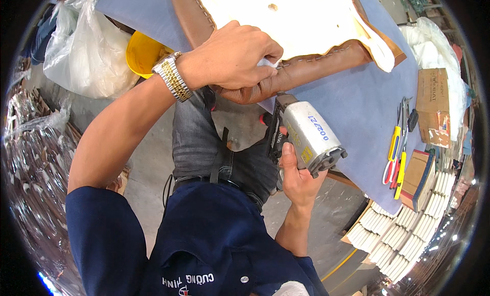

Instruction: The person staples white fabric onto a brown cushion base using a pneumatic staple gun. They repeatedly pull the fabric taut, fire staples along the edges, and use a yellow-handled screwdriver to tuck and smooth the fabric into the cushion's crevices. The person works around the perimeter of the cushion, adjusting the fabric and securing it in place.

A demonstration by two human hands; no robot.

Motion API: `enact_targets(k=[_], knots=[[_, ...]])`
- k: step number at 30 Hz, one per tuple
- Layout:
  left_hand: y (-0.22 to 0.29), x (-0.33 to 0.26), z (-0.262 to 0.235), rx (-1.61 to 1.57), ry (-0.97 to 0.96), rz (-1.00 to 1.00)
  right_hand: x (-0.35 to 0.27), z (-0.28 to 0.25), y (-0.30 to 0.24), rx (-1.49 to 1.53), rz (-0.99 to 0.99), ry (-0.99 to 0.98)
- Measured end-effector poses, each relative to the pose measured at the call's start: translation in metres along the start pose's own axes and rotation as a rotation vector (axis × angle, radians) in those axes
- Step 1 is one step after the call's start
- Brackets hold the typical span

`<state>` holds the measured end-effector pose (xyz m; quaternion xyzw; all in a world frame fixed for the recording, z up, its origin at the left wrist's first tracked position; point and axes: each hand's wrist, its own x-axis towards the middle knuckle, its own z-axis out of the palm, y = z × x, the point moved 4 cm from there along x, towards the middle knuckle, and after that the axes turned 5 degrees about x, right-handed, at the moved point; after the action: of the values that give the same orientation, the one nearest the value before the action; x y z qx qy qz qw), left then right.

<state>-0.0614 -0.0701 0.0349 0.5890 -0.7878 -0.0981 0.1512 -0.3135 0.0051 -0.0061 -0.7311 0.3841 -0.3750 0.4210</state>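
Note:
A seat panel lies on the table, its brown leather cover (319, 63) folded over the edge and fixed by a row of staples around white backing (316, 20). My left hand (240, 56) rests at the panel's near left corner, fingers curled. Between its thumb and forefinger shows a bit of white wadding (268, 63); the fingertips are partly hidden. My right hand (301, 181) grips a silver and black staple gun (311, 132) just below the panel's near edge. The gun's nose is close to the leather, apart from my left hand.
The blue-covered table (352, 127) holds yellow-handled cutters (394, 145) and a yellow knife (400, 176) at right. A cardboard box (433, 99) and stacked pale strips (403, 235) stand beyond. At left are a yellow bucket (140, 53) and a clear plastic bag (84, 56).

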Motion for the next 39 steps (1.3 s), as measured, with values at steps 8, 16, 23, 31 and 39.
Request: enact_targets(k=[8,16,23,31,39], knots=[[-0.002,-0.001,-0.001,-0.118,0.104,0.001,0.014,0.01,-0.007,0.077,0.153,0.027],[-0.003,-0.002,0.0,-0.174,0.07,-0.06,0.03,0.009,-0.031,-0.199,-0.036,-0.057],[-0.007,-0.005,0.002,-0.244,0.192,0.011,0.025,0.008,-0.013,-0.099,-0.006,-0.002],[-0.059,-0.049,-0.031,-0.004,0.549,0.026,-0.01,-0.055,0.006,0.588,0.293,0.195],[0.024,0.002,0.003,-0.174,0.639,-0.086,-0.025,-0.202,0.119,1.142,0.275,0.565]])
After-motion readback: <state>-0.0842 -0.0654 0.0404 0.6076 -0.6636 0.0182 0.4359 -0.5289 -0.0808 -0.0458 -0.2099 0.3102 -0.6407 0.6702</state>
